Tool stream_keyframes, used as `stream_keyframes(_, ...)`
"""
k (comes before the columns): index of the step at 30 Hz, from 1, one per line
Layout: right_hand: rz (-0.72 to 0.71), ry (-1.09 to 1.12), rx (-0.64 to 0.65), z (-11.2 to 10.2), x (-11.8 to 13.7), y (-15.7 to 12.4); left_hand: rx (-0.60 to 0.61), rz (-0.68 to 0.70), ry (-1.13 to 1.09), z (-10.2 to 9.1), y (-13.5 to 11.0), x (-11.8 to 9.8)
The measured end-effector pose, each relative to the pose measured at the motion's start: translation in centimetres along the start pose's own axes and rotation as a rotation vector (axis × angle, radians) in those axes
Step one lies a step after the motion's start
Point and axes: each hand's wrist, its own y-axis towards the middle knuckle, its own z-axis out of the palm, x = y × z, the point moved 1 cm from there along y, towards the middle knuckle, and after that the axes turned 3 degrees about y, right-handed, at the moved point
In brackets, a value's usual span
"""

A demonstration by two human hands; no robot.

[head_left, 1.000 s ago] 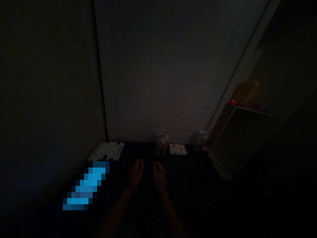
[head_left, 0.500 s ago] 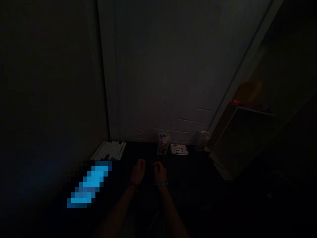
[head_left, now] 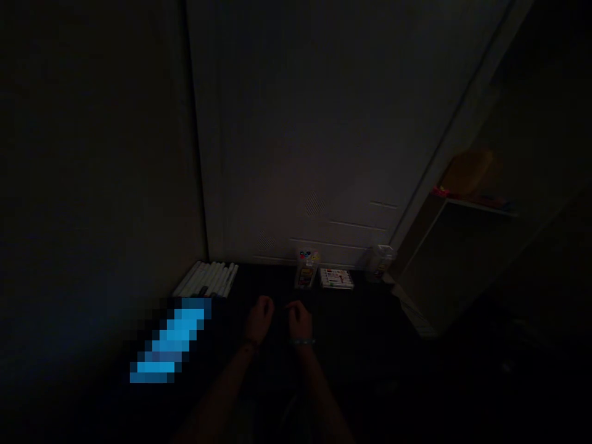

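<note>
Two bare hands, the left hand (head_left: 259, 319) and the right hand (head_left: 300, 320), sit side by side, well lit by nothing, above a dark worktop (head_left: 361, 320), fingers curled inward and a narrow gap between them; the gloom makes it impossible to tell whether either grasps anything. Each wrist wears one band, the left band (head_left: 251, 343) dark, the right band (head_left: 303, 341) paler. Just beyond the hands, near the wall (head_left: 287, 135), stands one clear, plastic-looking container (head_left: 306, 272) with several coloured tips at its top. Beside it on the right lies one flat, rectangular pack of white sticks (head_left: 337, 279); farther right is a second see-through container (head_left: 382, 264). At left, slim white cylinders (head_left: 208, 279) lie in a row, too dim to count, behind one blue, pixelated slanting patch (head_left: 170, 341). Two hatched patches and four raised-looking lines mark the wall. One rounded, orange-yellow object (head_left: 469, 171) tops a boxy cabinet (head_left: 448, 265).
</note>
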Motion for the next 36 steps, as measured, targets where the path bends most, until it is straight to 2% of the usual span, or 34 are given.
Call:
stream_keyframes(5, 0.008, -0.035, 0.035, 0.1, 0.1, 0.1, 0.059, 0.044, 0.011, 0.1, 0.4, -0.1)
stream_keyframes(8, -0.009, -0.032, 0.057, 0.2, 0.2, 0.2, 0.076, 0.027, 0.121, -0.4, 1.3, -0.3)
stream_keyframes(11, -0.006, -0.03, 0.056, 0.4, 0.2, 0.3, 0.071, -0.03, 0.364, -2.7, 2.8, -0.4)
stream_keyframes(13, 0.005, -0.053, 0.058, 0.5, 0.1, 0.3, -0.005, 0.083, 0.524, -5.0, 4.1, -0.1)
stream_keyframes(14, 0.007, -0.07, 0.061, 0.5, 0.0, 0.3, -0.042, 0.138, 0.599, -6.2, 4.6, 0.3)
stream_keyframes(16, 0.001, -0.103, 0.064, 0.7, -0.1, 0.3, -0.081, 0.159, 0.73, -8.1, 5.4, 1.6)
stream_keyframes(19, -0.02, -0.127, 0.072, 0.9, -0.3, 0.5, -0.118, 0.171, 0.814, -9.3, 5.6, 3.5)
stream_keyframes(22, -0.028, -0.122, 0.076, 1.1, -0.3, 0.6, -0.109, 0.15, 0.859, -9.1, 5.2, 4.3)
stream_keyframes(25, -0.016, -0.123, 0.061, 1.1, -0.3, 0.6, -0.114, 0.132, 0.888, -8.6, 4.8, 4.3)
stream_keyframes(31, -0.004, -0.132, 0.043, 1.3, -0.6, 0.7, -0.059, 0.166, 0.881, -7.5, 4.4, 3.3)
stream_keyframes(36, -0.017, -0.051, 0.03, 1.0, -0.4, 0.7, -0.128, 0.217, 0.802, -6.5, 2.6, 1.6)
